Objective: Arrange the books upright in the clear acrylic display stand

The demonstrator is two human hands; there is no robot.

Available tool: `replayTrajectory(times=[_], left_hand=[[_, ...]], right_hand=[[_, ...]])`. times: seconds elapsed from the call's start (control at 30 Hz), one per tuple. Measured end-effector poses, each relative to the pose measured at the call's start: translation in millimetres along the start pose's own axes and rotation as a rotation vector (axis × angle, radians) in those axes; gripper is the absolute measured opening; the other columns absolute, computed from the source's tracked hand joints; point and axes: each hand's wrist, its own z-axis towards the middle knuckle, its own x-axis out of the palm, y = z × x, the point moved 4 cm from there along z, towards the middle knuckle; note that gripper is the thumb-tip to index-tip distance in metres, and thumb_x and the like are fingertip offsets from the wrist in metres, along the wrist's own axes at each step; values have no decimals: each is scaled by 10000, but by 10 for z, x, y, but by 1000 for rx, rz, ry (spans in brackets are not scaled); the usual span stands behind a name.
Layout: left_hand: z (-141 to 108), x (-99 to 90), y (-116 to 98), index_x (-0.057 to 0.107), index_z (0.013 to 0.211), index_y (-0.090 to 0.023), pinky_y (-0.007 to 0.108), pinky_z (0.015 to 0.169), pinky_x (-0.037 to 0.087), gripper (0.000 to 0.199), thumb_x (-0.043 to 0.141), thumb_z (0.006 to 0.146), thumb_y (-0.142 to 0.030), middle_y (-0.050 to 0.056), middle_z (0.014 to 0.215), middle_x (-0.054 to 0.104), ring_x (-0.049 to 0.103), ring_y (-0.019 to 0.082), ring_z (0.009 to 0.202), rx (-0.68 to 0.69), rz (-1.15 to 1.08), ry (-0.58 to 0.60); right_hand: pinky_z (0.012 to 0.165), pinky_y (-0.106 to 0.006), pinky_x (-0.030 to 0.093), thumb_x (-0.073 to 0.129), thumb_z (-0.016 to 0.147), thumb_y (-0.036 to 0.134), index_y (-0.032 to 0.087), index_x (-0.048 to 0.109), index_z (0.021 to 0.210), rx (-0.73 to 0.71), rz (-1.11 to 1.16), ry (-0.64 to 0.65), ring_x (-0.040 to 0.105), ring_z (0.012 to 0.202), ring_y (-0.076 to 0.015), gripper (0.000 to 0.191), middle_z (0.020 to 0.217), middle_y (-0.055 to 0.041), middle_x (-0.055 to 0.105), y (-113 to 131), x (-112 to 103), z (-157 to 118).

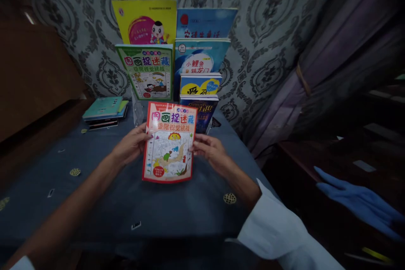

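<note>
- Presently the thin, red-bordered paper book with a white picture cover [171,158] is upright before the displayed books, towards the far edge of the dark blue cloth-covered tabletop [110,206]. The left hand [131,145] pinches its left side, the right hand [210,149] its right; uneven pressure could bow or crease the soft cover.
- Its glossy surface might slide from the fingertips if either pinch loosened, dropping it flat onto the cloth.
- Its top corner overlaps the dark blue paperback [205,112] in view; whether they touch cannot be told. Pushing forward could snag that cover or knock the paperback askew.
- The green-bordered paper book [152,71] leans just behind, above a clear plastic stand [137,112]. A bump from the red book's top edge could shift both, since the stand looks light.
- Tall behind them, the yellow paper book [144,17] and the blue paper book [221,21] could tip if the display were jolted.
- Near the tabletop's far left corner, the loose stack of turquoise and dark books [104,109] has uneven edges; a wide sweep of the left forearm could scatter it.
</note>
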Motion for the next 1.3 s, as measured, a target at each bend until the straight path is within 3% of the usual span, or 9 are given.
replayTrajectory(times=[0.13, 0.23, 0.43, 0.57, 0.7, 0.9, 1.0, 1.1, 1.3], left_hand=[[-45, -129, -169, 751, 991, -228, 511, 1069, 488, 263, 717, 760, -349, 76, 1095, 767, 621, 343, 1248, 196, 308, 94], [-135, -212, 155, 758, 1013, -251, 521, 1142, 412, 254, 681, 844, -424, 95, 1280, 705, 476, 348, 1411, 268, 578, 279], [-319, -299, 982, 657, 1299, -237, 542, 1223, 282, 369, 524, 963, -312, 116, 1528, 514, 307, 304, 1521, 305, 920, 345], [-342, -298, 1026, 637, 1327, -252, 538, 1219, 295, 375, 508, 977, -294, 103, 1546, 494, 323, 295, 1515, 318, 948, 365], [-328, -308, 1030, 629, 1350, -261, 528, 1237, 270, 394, 481, 989, -317, 87, 1557, 483, 310, 292, 1521, 333, 974, 368], [-332, -310, 1112, 640, 1349, -291, 539, 1238, 272, 413, 486, 966, -281, 80, 1501, 550, 399, 302, 1474, 361, 1046, 326], [-344, -295, 1079, 643, 1340, -280, 537, 1239, 264, 400, 491, 970, -280, 75, 1525, 524, 351, 289, 1502, 372, 1071, 327], [-349, -289, 1046, 637, 1337, -266, 545, 1238, 253, 400, 483, 969, -251, 74, 1551, 492, 323, 279, 1516, 373, 1078, 336], [-344, -305, 1061, 603, 1378, -256, 547, 1218, 287, 421, 456, 983, -261, 80, 1554, 487, 303, 281, 1524, 395, 1103, 331]], right_hand=[[868, -391, 572, 606, 901, 341, 232, 749, 936, -343, -280, -39, 707, 924, -221, 183, 940, -53, 749, 366, -9, -82], [884, -397, 557, 534, 906, 238, 249, 769, 869, -482, -558, -2, 689, 1003, -237, 238, 986, -62, 738, 204, 38, -247], [865, -436, 568, 486, 864, 110, 215, 762, 939, -459, -928, 135, 678, 962, -250, 305, 1010, -99, 736, -456, 108, -438], [971, -502, 530, 493, 906, 126, 264, 739, 1166, -474, -1041, 209, 659, 1071, -278, 384, 1075, -83, 761, -392, 249, -365], [1085, -459, 482, 462, 980, 204, 317, 539, 1456, -506, -1026, 336, 632, 1226, -247, 496, 1330, -39, 693, -362, 639, -145], [1151, -405, 431, 320, 1064, 322, 199, 473, 1497, -397, -996, 488, 507, 1402, -220, 476, 1499, -95, 561, -777, 1084, 358], [1212, -429, 351, 340, 1066, 367, 193, 489, 1483, -366, -1025, 436, 432, 1459, -218, 476, 1523, -105, 534, -958, 916, 524], [1235, -450, 312, 377, 1056, 389, 206, 490, 1485, -322, -1045, 322, 409, 1474, -218, 480, 1536, -104, 518, -1009, 523, 585], [1247, -543, 259, 363, 1038, 351, 159, 449, 1518, -218, -1072, 259, 345, 1506, -262, 524, 1574, -145, 452, -923, -66, 394]])
